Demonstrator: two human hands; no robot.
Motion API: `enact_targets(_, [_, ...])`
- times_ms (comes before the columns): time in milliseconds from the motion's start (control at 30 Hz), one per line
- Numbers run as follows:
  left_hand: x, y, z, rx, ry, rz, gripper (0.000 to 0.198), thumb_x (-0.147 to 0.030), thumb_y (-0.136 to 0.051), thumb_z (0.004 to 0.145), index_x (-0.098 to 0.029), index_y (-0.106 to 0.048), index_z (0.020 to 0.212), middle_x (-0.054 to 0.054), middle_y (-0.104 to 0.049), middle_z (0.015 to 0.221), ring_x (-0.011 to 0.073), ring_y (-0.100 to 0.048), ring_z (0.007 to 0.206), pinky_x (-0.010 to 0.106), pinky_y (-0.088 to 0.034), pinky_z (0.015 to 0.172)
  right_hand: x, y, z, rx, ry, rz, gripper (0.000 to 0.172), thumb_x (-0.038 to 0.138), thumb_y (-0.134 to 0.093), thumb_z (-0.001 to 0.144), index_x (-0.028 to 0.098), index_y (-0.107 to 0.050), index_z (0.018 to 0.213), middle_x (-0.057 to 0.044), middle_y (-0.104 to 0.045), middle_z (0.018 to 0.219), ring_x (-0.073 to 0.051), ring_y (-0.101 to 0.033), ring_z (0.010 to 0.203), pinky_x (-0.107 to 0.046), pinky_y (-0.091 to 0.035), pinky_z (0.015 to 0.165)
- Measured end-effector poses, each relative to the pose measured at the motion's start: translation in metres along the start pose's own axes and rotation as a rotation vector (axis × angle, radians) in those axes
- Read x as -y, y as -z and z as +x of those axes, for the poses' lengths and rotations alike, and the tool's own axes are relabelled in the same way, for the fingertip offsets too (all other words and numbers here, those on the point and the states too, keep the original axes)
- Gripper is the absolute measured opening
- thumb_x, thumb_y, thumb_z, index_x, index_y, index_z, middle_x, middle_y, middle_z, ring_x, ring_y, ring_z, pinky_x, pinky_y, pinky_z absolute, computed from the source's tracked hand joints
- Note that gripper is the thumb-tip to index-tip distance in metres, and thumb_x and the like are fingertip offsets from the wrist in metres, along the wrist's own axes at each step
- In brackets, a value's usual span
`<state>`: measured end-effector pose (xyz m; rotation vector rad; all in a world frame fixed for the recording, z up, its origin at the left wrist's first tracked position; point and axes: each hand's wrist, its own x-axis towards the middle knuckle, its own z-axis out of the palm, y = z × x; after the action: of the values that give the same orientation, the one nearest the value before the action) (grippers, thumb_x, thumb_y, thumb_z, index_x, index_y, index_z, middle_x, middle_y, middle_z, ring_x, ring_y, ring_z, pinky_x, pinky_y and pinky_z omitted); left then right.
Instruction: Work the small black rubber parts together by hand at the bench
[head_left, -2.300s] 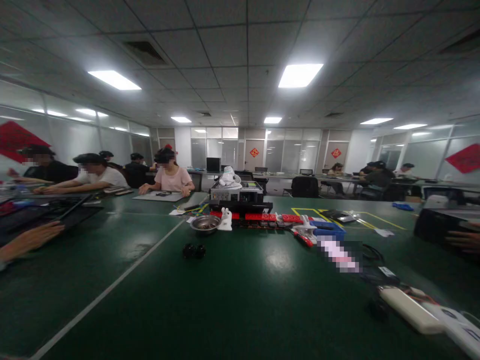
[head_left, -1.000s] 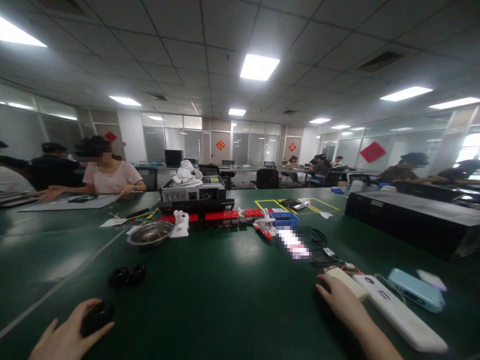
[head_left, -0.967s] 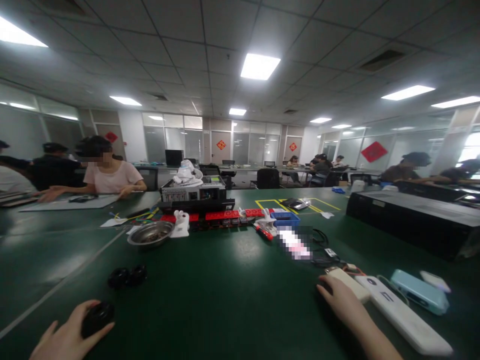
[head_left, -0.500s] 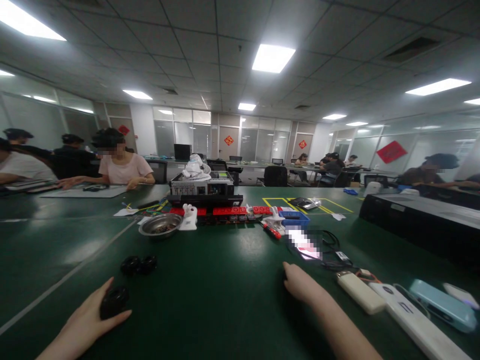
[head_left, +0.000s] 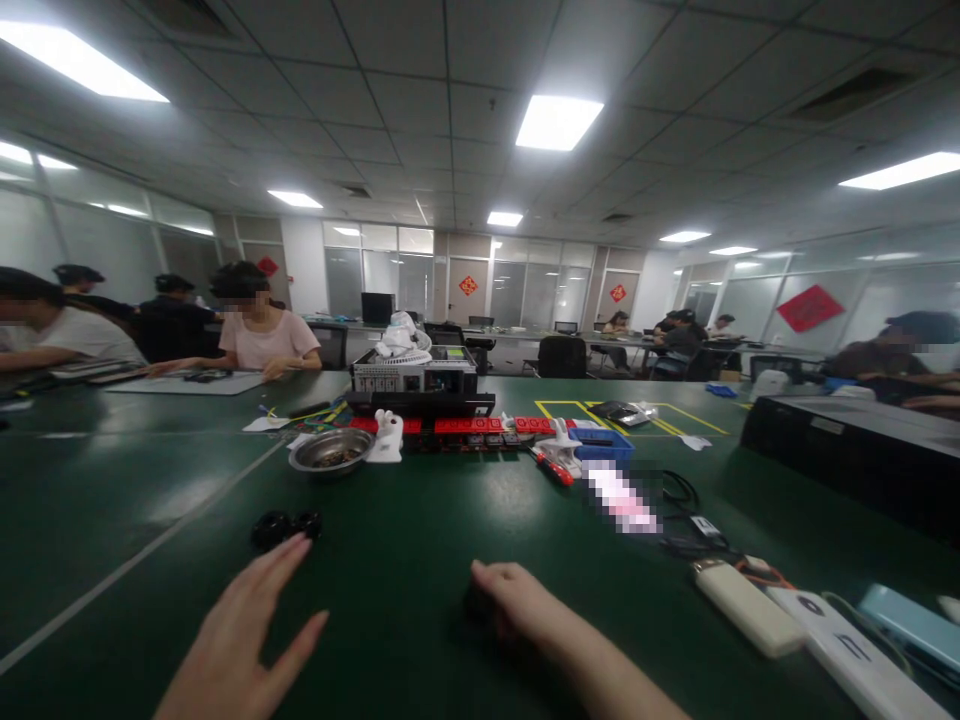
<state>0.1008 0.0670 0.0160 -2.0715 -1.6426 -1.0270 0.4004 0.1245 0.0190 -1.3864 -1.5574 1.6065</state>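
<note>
left hand grip released near black rings | right hand grip: cannot tell | hands apart on table

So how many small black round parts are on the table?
2, side by side beyond the left hand: the left black part and the right black part. The right hand may hide a third.

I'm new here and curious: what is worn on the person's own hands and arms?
Nothing that shows: the left hand and right hand have no gloves, rings or watch, and the right forearm is without a sleeve as far as the view reaches.
</note>
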Motion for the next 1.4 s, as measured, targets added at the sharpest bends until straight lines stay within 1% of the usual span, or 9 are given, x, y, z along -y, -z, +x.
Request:
enact_targets(133, [-0.090,-0.023,0.031,0.143,-0.452,-0.066,0.052,-0.031,-0.046,0.075,-0.025,-0.029,0.124,0.004,-0.042,0.124,0.0213,-0.037,0.113,0.037,-0.033,0.094,0.001,0.021,0.016,-0.003,-0.139,0.730,0.037,0.049,-0.036,0.077,0.016,-0.039,0.060,0.007,-0.036,0.040,-0.003,-0.030,0.032,-0.014,-0.021,0.034])
enact_targets(233, [-0.133,-0.057,0.050,0.196,-0.411,-0.125,0.057,-0.037,-0.047,0.073,-0.020,-0.029,0.125,0.008,-0.039,0.126,0.0242,-0.034,0.114,0.039,-0.032,0.093,0.003,0.019,0.014,0.031,-0.131,0.952,0.030,0.041,-0.034,0.079,0.016,-0.043,0.066,0.003,-0.046,0.047,-0.004,-0.038,0.033,-0.014,-0.026,0.035])
enact_targets(400, [-0.150,-0.096,0.059,0.336,-0.182,-0.225,0.050,-0.042,-0.048,0.072,-0.017,-0.041,0.115,0.011,-0.050,0.112,0.0267,-0.044,0.101,0.041,-0.037,0.084,0.001,0.000,0.009,-0.033,-0.291,0.772,0.034,0.044,-0.037,0.077,0.017,-0.041,0.056,0.007,-0.033,0.033,-0.004,-0.027,0.025,-0.013,-0.016,0.029])
enact_targets(567, [-0.144,-0.102,0.055,0.427,-0.006,-0.442,0.028,-0.033,-0.030,0.081,-0.017,-0.045,0.100,0.006,-0.060,0.079,0.0197,-0.056,0.072,0.030,-0.041,0.064,-0.008,-0.014,0.014,-0.094,-0.235,0.586,0.043,0.049,-0.031,0.078,0.017,-0.033,0.049,0.008,-0.028,0.034,-0.003,-0.019,0.026,-0.015,-0.008,0.030])
enact_targets(767, [-0.158,-0.108,0.061,0.253,0.397,-0.908,0.028,-0.033,-0.024,0.082,-0.017,-0.047,0.084,0.002,-0.056,0.064,0.0160,-0.055,0.062,0.026,-0.040,0.059,-0.010,-0.025,0.015,-0.539,0.413,0.231,0.030,0.048,-0.046,0.070,0.018,-0.043,0.068,0.002,-0.047,0.057,-0.011,-0.045,0.052,-0.023,-0.036,0.050])
enact_targets(900, [-0.157,-0.110,0.065,0.508,0.943,-1.090,0.038,-0.037,-0.021,0.080,-0.015,-0.050,0.072,0.002,-0.053,0.055,0.0150,-0.052,0.048,0.024,-0.038,0.044,-0.001,-0.021,0.008,-0.547,0.543,-0.242,0.025,0.042,-0.052,0.069,0.020,-0.048,0.080,-0.001,-0.055,0.071,-0.015,-0.051,0.066,-0.025,-0.037,0.060])
enact_targets(967, [-0.145,-0.110,0.064,0.489,0.804,-1.009,0.038,-0.038,-0.021,0.081,-0.015,-0.051,0.083,0.003,-0.056,0.060,0.0156,-0.054,0.052,0.025,-0.039,0.046,0.002,-0.018,0.007,-0.456,0.426,-0.215,0.030,0.048,-0.047,0.071,0.021,-0.048,0.085,-0.001,-0.056,0.069,-0.014,-0.051,0.060,-0.024,-0.037,0.054])
enact_targets(1167, [-0.114,-0.109,0.060,0.334,-0.162,-0.451,0.045,-0.043,-0.029,0.081,-0.017,-0.033,0.118,0.008,-0.060,0.089,0.0207,-0.056,0.078,0.032,-0.042,0.069,0.000,0.000,0.012,0.067,-0.152,0.437,0.055,0.063,-0.015,0.076,0.017,-0.046,0.077,0.003,-0.045,0.040,-0.007,-0.032,0.027,-0.016,-0.022,0.028])
enact_targets(1400, [-0.124,-0.102,0.066,0.415,-0.281,-0.270,0.055,-0.048,-0.042,0.075,-0.018,-0.034,0.119,0.008,-0.060,0.088,0.0225,-0.056,0.077,0.033,-0.043,0.066,-0.002,0.012,0.010,0.112,-0.154,0.389,0.052,0.063,-0.027,0.073,0.016,-0.046,0.061,0.004,-0.041,0.036,-0.005,-0.027,0.025,-0.015,-0.016,0.026])
